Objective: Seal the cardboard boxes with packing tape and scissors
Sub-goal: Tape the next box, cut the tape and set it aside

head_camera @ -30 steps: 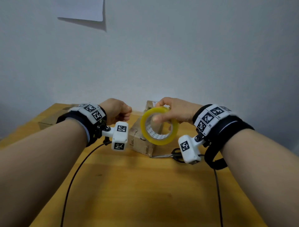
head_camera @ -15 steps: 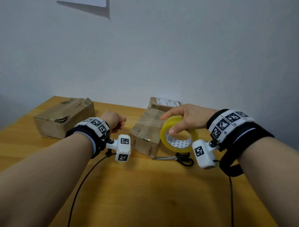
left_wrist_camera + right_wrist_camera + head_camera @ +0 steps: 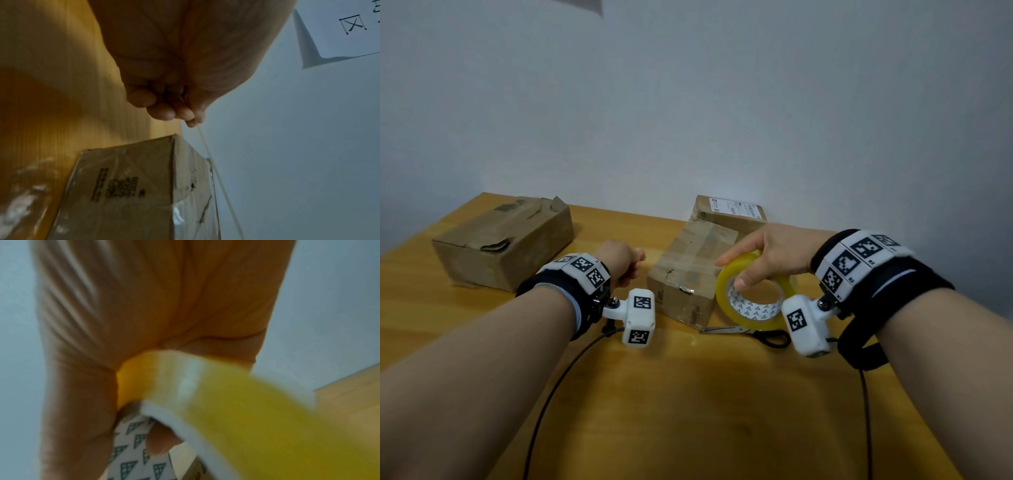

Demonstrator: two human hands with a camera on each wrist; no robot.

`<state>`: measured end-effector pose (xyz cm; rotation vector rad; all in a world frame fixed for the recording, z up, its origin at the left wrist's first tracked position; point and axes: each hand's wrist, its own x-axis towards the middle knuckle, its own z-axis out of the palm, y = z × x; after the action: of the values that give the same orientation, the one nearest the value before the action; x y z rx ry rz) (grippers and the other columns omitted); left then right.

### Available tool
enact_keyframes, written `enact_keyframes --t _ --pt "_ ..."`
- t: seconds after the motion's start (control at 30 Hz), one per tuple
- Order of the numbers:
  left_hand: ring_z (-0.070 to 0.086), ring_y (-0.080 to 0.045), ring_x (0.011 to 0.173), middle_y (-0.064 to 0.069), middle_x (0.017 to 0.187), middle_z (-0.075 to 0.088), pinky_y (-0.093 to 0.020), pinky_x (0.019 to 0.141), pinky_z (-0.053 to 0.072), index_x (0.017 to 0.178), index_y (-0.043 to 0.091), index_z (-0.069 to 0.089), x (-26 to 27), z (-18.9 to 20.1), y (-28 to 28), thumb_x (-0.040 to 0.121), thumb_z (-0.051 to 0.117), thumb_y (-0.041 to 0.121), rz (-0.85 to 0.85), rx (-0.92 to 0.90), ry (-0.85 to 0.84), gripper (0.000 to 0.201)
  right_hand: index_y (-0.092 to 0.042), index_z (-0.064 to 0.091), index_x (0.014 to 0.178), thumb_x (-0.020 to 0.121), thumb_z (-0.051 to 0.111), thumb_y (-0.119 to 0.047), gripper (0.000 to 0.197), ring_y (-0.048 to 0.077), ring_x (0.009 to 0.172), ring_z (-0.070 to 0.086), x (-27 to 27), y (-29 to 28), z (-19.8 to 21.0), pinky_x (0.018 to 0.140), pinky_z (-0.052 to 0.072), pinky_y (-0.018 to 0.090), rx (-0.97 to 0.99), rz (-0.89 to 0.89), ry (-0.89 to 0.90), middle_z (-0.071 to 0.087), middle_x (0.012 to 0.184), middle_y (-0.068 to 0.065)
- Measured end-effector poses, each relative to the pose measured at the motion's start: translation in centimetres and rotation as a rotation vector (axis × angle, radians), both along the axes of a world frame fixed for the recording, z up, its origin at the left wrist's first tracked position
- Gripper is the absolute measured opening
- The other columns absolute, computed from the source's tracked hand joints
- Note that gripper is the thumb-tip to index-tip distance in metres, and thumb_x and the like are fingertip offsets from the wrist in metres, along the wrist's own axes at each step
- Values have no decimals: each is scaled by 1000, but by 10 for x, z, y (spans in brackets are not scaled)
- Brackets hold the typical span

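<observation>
My right hand grips a yellow packing tape roll, thumb through its patterned core, just right of the middle cardboard box. The right wrist view shows the tape roll blurred against the palm of the right hand. My left hand is curled left of that box. In the left wrist view the left hand's fingertips pinch the end of a thin clear tape strip that runs over the middle box. Black-handled scissors lie on the table in front of the roll.
A torn, open cardboard box sits at the far left of the wooden table. A third box with a white label stands against the wall behind the middle one. Black cables trail from both wrists.
Both hands have dropped from chest height toward the table and spread apart. The roll has moved right and down beside the middle box, the left hand staying on the box's left side.
</observation>
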<state>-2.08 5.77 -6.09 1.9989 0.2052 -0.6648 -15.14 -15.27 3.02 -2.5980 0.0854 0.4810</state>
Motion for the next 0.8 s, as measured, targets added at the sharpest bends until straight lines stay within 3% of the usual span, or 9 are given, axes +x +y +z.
enact_keyframes --t 0.2,0.3,0.47,0.53,0.6,0.67,0.73,0.8 --pt "34 -14 49 4 25 32 -24 47 25 62 16 36 6 -4 0 98 42 14 7 -8 -1 37 -52 70 108 70 85 -41 42 7 114 57 7 1 -2 104 39 31 -30 11 13 62 122 -23" --pt "33 -15 48 4 25 32 -24 47 26 61 16 37 7 -8 -1 98 41 14 9 -9 -6 37 -50 70 109 71 85 -40 42 4 116 53 8 1 -3 104 34 31 -30 16 16 59 120 -26" --pt "31 -16 48 3 24 30 -25 47 25 59 16 35 6 -14 0 97 42 14 27 20 20 39 -46 71 112 73 84 -35 42 1 108 57 10 5 -8 82 36 16 -30 23 36 65 119 -19" --pt "34 -16 43 2 23 29 -26 47 26 58 15 33 6 -15 -1 99 41 16 23 22 36 42 -47 71 112 74 84 -35 42 -4 97 60 9 5 -11 79 38 18 -33 28 38 68 115 -19" --pt "35 -14 26 1 23 28 -26 47 27 56 15 32 3 -15 -3 100 41 19 -3 21 55 45 -46 71 112 75 83 -34 41 -13 70 60 8 2 -13 75 40 21 -26 23 44 72 99 -21" --pt "29 -10 17 1 24 29 -25 47 27 55 14 31 -1 -17 -5 101 43 22 -14 -17 59 48 -47 70 111 76 83 -33 39 -11 58 58 8 2 -16 69 41 20 -46 25 61 73 86 -21" --pt "35 -12 26 -2 34 35 -25 47 28 55 12 35 -6 -22 -6 101 44 22 -2 -86 44 47 -51 70 108 75 83 -37 38 -1 80 66 8 2 -21 78 47 23 -75 20 81 74 101 -16" --pt "39 -15 43 -3 53 42 -25 48 32 61 12 41 -6 -33 -6 99 43 15 -28 -152 -41 39 -57 69 104 72 84 -40 40 21 102 65 8 1 -27 94 48 33 -92 17 80 70 118 -6"
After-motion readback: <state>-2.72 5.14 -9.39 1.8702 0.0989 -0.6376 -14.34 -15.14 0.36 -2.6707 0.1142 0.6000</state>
